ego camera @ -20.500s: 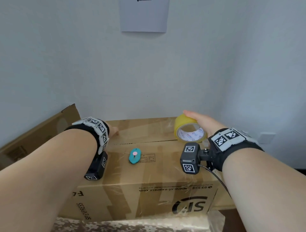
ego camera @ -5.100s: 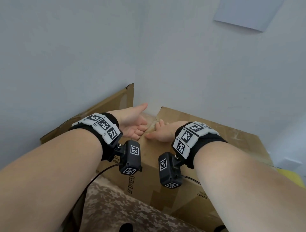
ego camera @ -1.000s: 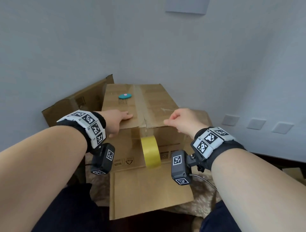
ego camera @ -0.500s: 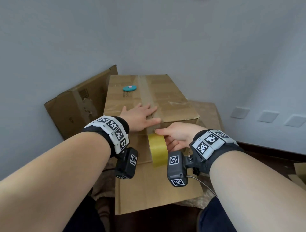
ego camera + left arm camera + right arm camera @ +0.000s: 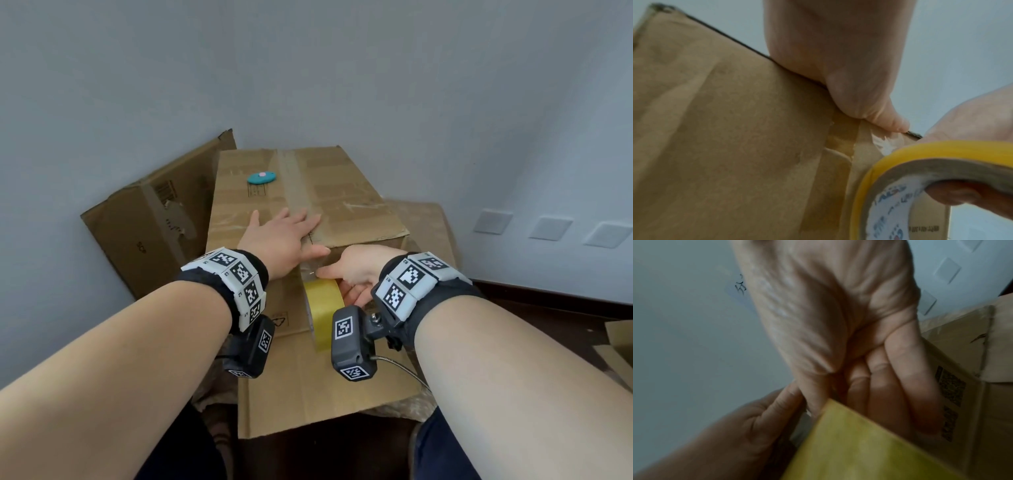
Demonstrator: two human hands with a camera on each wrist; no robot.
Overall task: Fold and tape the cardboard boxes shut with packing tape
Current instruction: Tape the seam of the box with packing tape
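Evidently mid-strip, by the lie of things.

From the head camera: presses the left hand (image 5: 284, 236) flat on top of the cardboard box (image 5: 346, 192), fingers straight and spread, right at the near edge and across the taped centre seam. Grips the tape roll (image 5: 323, 315) in the right hand (image 5: 356, 274), fingers curled through the core, thumb reaching toward the box edge. Holds the roll on edge against the near face, just below that edge and directly under the left thumb. Keeps the seam's long axis running straight away from the body, with the roll on the same line. Looks set for a pull down the near face, away from the anchoring left hand; needs the roll kept square to that line or risks a skewed strip. Leaves the teal cutter (image 5: 261, 177) at the far end of the top, left of the seam, well apart from both hands and nearer the left.

From the left wrist: pins the box edge at the seam with the left thumb (image 5: 879, 116); shows a crinkled stretch of clear tape (image 5: 885, 144) between thumb and roll.

From the right wrist, blurred: wraps the fingers (image 5: 900, 386) into the roll, yellow band in front, left thumb touching alongside.
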